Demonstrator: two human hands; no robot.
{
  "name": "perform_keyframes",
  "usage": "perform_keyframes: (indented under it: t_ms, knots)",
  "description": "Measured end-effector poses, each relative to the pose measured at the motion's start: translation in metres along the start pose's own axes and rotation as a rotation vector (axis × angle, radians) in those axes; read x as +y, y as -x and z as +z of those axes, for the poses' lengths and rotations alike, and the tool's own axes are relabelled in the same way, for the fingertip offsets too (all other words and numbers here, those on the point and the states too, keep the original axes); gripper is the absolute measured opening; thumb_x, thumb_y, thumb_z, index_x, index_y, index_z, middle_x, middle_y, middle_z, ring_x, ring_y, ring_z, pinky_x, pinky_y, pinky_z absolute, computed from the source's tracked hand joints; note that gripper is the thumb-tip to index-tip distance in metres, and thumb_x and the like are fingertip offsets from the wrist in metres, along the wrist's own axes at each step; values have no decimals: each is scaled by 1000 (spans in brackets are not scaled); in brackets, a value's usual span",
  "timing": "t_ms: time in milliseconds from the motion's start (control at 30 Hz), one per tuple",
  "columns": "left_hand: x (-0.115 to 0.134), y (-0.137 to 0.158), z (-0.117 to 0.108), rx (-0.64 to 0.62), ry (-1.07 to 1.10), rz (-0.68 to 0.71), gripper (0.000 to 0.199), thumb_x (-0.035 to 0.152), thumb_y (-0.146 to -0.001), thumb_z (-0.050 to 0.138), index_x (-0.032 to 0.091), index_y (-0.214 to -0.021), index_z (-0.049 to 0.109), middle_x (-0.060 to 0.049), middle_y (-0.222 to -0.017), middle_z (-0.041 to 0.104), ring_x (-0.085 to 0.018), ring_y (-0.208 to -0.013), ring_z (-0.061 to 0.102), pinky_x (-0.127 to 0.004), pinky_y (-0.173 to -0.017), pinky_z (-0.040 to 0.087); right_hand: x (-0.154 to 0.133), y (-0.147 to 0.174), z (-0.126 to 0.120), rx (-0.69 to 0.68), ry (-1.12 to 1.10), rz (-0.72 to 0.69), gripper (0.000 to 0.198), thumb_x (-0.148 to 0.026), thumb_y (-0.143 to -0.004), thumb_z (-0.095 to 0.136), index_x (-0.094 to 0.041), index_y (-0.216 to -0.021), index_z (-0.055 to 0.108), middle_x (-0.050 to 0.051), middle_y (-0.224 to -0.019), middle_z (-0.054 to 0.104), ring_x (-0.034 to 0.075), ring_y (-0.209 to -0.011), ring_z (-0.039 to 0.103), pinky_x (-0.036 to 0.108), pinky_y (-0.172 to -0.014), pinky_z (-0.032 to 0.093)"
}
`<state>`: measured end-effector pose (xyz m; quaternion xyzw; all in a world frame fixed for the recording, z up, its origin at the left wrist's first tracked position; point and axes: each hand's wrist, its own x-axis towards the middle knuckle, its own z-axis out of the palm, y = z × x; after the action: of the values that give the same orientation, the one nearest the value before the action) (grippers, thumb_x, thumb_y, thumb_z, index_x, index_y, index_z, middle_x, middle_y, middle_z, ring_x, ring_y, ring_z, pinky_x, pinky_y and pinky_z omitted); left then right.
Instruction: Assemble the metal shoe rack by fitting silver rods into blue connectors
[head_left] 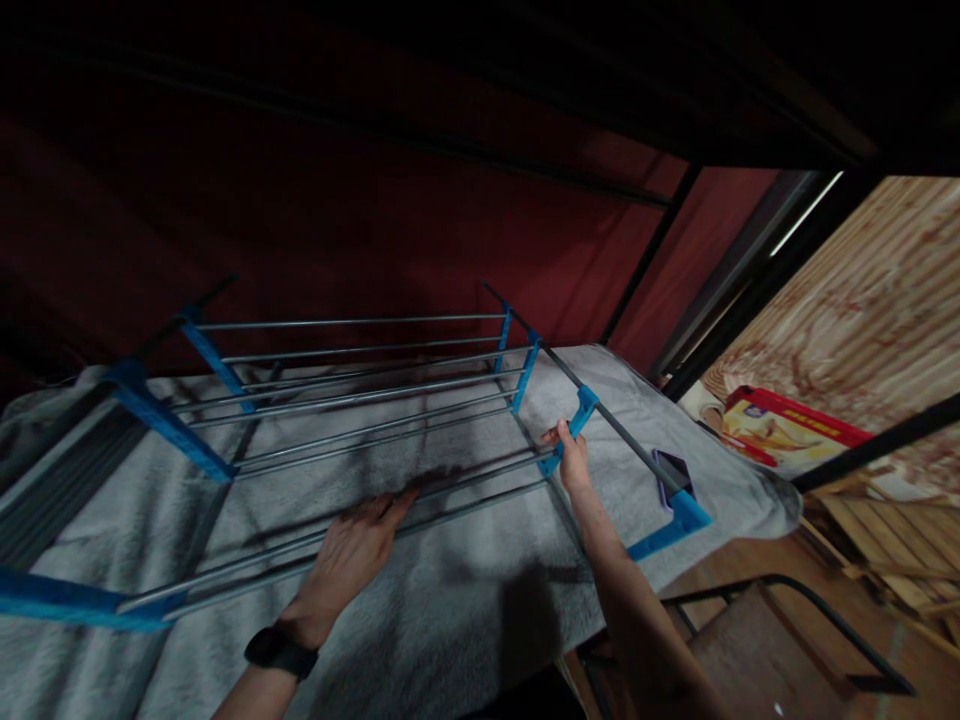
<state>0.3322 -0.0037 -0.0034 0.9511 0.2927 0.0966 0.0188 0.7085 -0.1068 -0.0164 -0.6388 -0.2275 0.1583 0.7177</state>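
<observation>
A rack of grey metal rods and blue plastic brackets lies across a grey fleecy cloth (450, 600). My left hand (352, 545), with a dark band on the wrist, is closed over the front pair of metal rods (465, 490) near their middle. Its thumb points right along them, and its other fingertips are partly hidden behind the rods. At the right end of that pair, my right hand (571, 458) grips a blue bracket (581, 412) where the rods enter it. More blue brackets (176, 425) join the rods on the left side.
A phone (673, 478) lies on the cloth behind the near right blue bracket (671, 525). Several grey tubes (71, 490) are at far left. Beyond the cloth are a red and yellow box (787, 430) and a metal-framed chair (757, 640). A dark red wall (375, 220) stands behind.
</observation>
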Motion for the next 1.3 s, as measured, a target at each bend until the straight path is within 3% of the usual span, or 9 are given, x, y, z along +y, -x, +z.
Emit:
perform_keyframes:
  t_ms: [833, 1300]
  knots:
    - [-5, 5, 0, -22, -26, 18, 61, 3, -97, 33, 25, -150, 54, -9, -113, 75, -21, -94, 73, -32, -79, 56, 0, 9, 12, 78, 30, -10, 61, -82, -73, 65, -22, -63, 62, 3, -63, 65, 21, -70, 61, 34, -75, 47]
    - [-1, 5, -2, -44, -20, -8, 65, -1, -94, 34, 23, -151, 54, -11, -120, 74, -23, -104, 72, -36, -88, 56, 8, 12, 11, 101, 90, -15, 60, -82, -73, 63, -23, -62, 61, 3, -64, 64, 22, -71, 61, 36, -77, 47]
